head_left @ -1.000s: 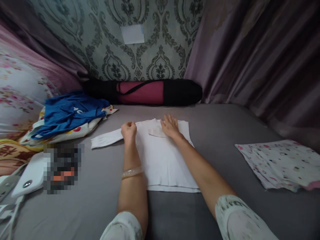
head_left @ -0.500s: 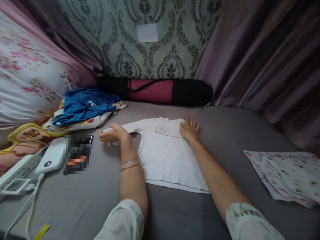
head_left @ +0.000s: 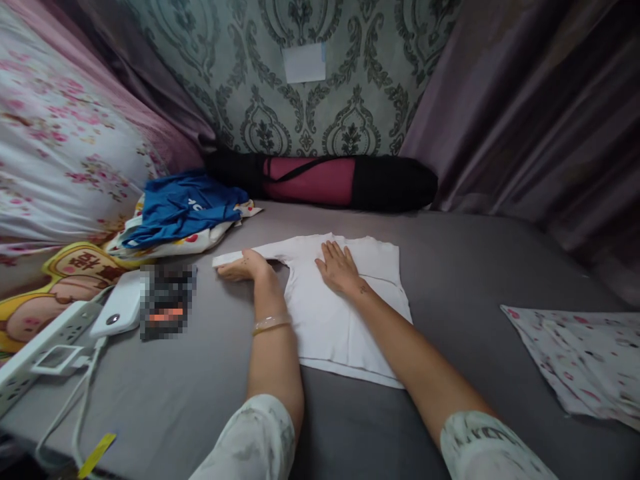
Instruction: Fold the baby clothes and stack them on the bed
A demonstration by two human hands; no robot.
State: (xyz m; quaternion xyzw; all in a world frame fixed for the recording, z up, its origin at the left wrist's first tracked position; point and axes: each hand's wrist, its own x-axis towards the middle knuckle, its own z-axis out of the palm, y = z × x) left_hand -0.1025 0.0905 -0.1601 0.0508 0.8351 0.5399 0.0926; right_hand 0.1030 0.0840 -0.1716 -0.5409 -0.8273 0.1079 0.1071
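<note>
A white long-sleeved shirt (head_left: 330, 327) lies on the grey sheet, its right sleeve folded across the chest and its left sleeve stretched out to the left. My right hand (head_left: 339, 268) rests flat on the upper chest with its fingers spread, over the end of the folded sleeve. At the left sleeve's cuff is my left hand (head_left: 243, 267), turned on its side, with its fingers together along the sleeve's lower edge. Whether the fingers pinch the cloth cannot be made out.
Blue clothing (head_left: 190, 207) lies on patterned cloth at the back left. A white power bank (head_left: 120, 303), a power strip (head_left: 47, 347) and cables are at left. A black and pink bag (head_left: 320, 180) lies along the wall. Folded patterned cloth (head_left: 585, 353) is at right.
My right hand has moved left from the shirt's right shoulder to the upper chest. My left hand stays by the left cuff. The view has shifted slightly.
</note>
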